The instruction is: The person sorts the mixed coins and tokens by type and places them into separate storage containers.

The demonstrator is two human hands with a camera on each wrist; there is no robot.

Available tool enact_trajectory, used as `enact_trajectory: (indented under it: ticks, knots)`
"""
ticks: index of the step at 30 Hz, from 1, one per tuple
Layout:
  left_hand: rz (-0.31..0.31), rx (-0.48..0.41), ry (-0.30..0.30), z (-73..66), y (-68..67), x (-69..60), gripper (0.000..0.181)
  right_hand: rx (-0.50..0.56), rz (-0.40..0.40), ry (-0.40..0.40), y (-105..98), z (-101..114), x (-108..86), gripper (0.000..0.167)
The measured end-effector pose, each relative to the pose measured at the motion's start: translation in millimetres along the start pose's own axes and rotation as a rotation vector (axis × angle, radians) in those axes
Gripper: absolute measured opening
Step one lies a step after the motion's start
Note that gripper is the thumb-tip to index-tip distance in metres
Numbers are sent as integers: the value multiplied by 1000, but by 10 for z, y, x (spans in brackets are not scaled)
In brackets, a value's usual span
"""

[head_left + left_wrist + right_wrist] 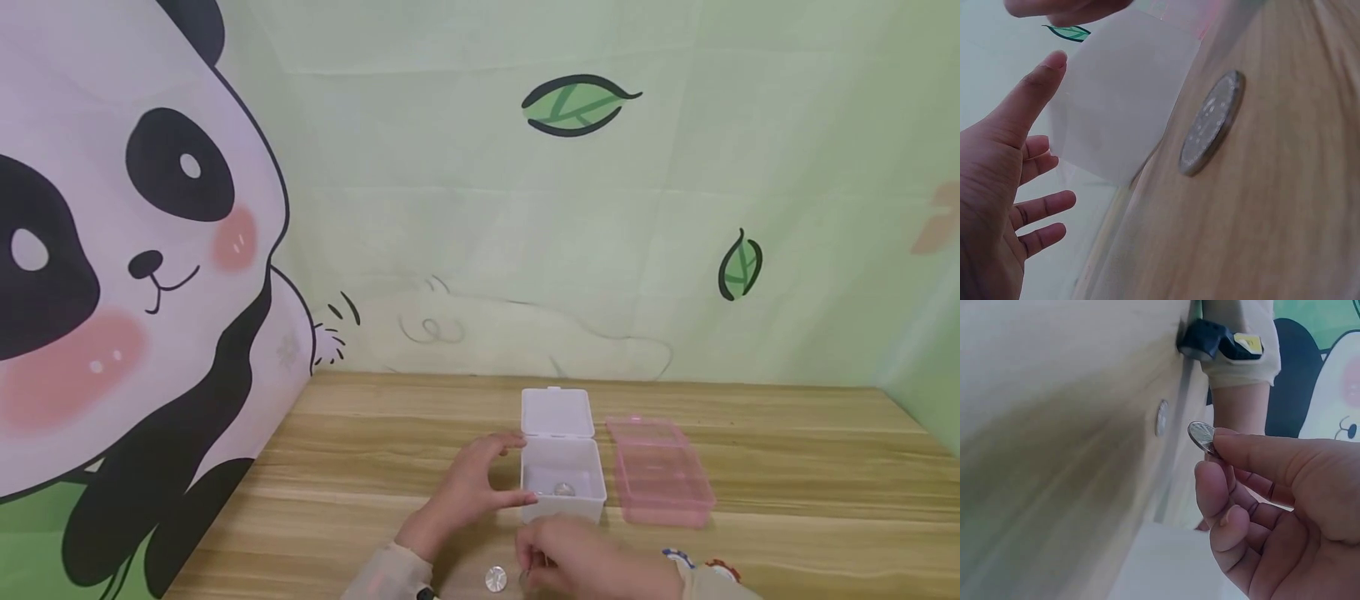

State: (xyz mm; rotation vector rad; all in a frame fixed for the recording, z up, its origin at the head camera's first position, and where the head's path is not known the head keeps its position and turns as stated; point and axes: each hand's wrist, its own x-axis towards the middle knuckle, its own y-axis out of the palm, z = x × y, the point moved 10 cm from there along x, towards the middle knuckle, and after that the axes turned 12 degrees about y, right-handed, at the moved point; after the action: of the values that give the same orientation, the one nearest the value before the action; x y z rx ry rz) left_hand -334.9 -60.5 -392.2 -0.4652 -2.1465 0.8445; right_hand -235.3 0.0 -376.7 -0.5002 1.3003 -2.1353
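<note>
My right hand [573, 554] pinches a silver coin [1201, 436] between thumb and fingers, in front of the white box. My left hand [471, 483] is at the left side of the white box [564, 508], thumb and fingers spread, the thumb by its front rim. The box stands with its lid [557, 412] raised at the back, and a coin [564, 490] lies inside. Another silver coin [496, 578] lies on the table between the two forearms; in the left wrist view this coin [1212, 123] is close to the camera.
A clear pink box [666, 487] with its lid back stands right of the white box. Beside the right forearm lie a blue and white chip [677, 557] and a red and white chip [723, 569]. A panda-print cloth [450, 208] hangs behind the wooden table [360, 467].
</note>
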Motion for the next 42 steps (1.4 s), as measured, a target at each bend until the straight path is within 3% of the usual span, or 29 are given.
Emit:
enact_trajectory:
  ticks: [6,9,18,29,42]
  knots:
    - [5,8,9,-7,-13,1,64,-89,-75,12,-185,-62,42,15]
    - [9,11,4,-4,-18,-2,63,-85,-76,38,-254,-104,69,15]
    - [22,-7,-24,4,-19,-6,64,39,-45,78,-418,-221,120,15]
    - [28,-44,-44,23,5,1,66,262,10,147,-603,-429,172,10]
    - [20,-39,-32,17,11,-11,65,217,-58,217,-666,-630,322,10]
